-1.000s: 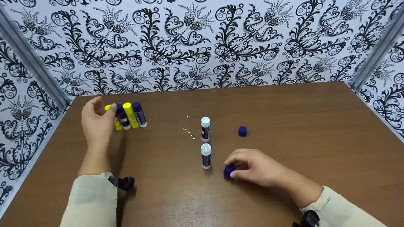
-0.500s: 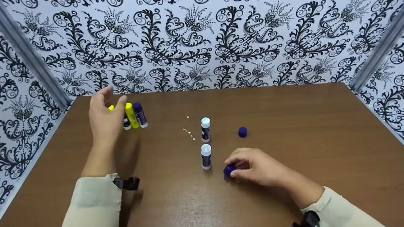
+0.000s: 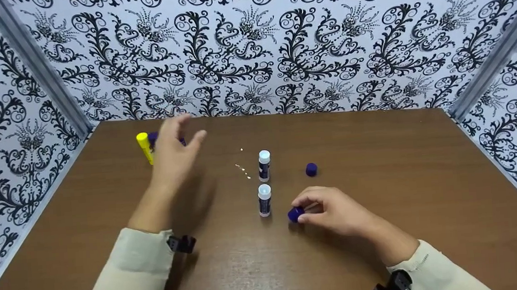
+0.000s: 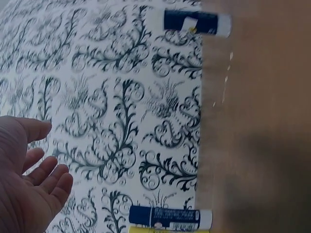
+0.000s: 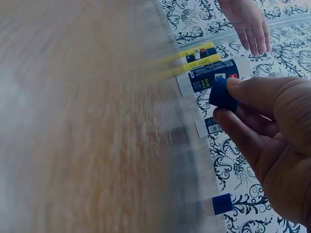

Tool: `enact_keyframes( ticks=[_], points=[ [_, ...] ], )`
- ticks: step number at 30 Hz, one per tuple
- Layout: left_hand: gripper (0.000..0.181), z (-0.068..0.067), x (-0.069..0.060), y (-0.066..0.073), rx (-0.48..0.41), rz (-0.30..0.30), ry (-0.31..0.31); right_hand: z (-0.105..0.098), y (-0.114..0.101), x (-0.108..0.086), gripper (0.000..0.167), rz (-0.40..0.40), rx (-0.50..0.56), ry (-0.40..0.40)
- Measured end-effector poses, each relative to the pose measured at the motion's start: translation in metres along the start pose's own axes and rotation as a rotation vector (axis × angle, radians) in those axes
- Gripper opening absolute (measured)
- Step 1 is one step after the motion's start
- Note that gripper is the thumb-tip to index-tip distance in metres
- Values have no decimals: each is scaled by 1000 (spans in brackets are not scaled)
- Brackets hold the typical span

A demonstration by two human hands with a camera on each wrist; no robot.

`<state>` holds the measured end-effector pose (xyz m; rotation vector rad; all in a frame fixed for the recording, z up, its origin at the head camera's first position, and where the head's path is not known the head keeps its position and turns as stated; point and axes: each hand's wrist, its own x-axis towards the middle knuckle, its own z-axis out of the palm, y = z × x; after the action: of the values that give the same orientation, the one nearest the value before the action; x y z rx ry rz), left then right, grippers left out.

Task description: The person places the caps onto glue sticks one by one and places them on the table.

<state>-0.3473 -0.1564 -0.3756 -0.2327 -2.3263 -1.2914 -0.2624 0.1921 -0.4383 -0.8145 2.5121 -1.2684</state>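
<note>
Seemingly mid-uncapping: cap pinched by right hand, steady placing required; left hand unclenched toward table's far edge

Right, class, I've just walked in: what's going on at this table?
The person's right hand pinches a purple cap. Two uncapped glue sticks stand upright on the table, and a second cap rests farther back. The left hand, holding nothing, hovers near the capped sticks, partly hiding them.

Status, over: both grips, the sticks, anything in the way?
Right grip pinching a dark cap. Left grip open, holding nothing. Two uncapped glue sticks upright. Nothing seen between the cap and the nearer stick.
</note>
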Motion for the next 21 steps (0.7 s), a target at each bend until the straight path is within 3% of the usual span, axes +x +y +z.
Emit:
enact_keyframes(
  ticks=[15,21],
  points=[
    [52,16,-20,13,8,-63,-270,-7,-5,-1,24,16,74,86],
    [56,18,-24,16,7,-52,-377,-9,-2,-1,32,-41,51,113]
  ],
)
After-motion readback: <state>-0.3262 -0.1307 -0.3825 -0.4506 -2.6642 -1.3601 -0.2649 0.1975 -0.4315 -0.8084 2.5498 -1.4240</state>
